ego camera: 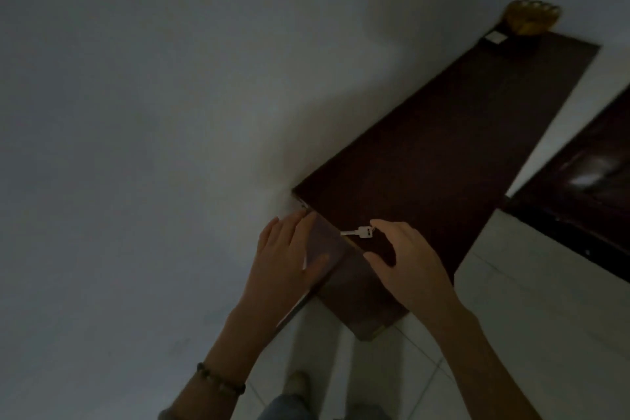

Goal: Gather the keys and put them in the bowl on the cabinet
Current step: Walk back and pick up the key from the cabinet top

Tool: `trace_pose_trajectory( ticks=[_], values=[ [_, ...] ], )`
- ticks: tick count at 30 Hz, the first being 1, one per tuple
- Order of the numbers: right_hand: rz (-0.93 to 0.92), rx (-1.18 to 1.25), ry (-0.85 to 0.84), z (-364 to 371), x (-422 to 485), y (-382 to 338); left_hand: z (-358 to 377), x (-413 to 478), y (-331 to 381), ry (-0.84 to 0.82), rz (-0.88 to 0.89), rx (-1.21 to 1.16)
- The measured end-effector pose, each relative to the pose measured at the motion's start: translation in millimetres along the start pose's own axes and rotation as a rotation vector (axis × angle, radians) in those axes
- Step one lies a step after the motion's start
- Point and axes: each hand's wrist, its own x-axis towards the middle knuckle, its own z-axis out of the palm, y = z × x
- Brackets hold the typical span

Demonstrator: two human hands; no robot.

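A silver key (pixel 358 232) lies at the near edge of the dark brown cabinet top (pixel 443 154), its blade pointing left over the edge. My right hand (pixel 409 259) hovers just right of it, fingers spread, index fingertip touching or nearly touching the key's head. My left hand (pixel 289 249) rests flat with spread fingers against the cabinet's near end panel, holding nothing. A golden-brown bowl (pixel 531 17) stands at the cabinet's far end by the wall, its inside hidden.
A pale wall runs along the cabinet's left side. A small white-topped dark object (pixel 494 39) sits beside the bowl. White floor tiles lie right of the cabinet, with dark glossy furniture (pixel 586 188) beyond. My feet show at the bottom.
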Motion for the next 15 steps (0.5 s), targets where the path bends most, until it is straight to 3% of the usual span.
trace_pose_trajectory(
  ticks=[7,15],
  values=[
    [0.249,-0.030,0.106,12.4,-15.6,-7.3,27.2,28.8,-25.1,-0.123,0.255,-0.046],
    [0.374,-0.066,0.188,1.7,-43.0,-9.2,70.5,60.6,-9.8,-0.213,0.450,-0.083]
  ],
)
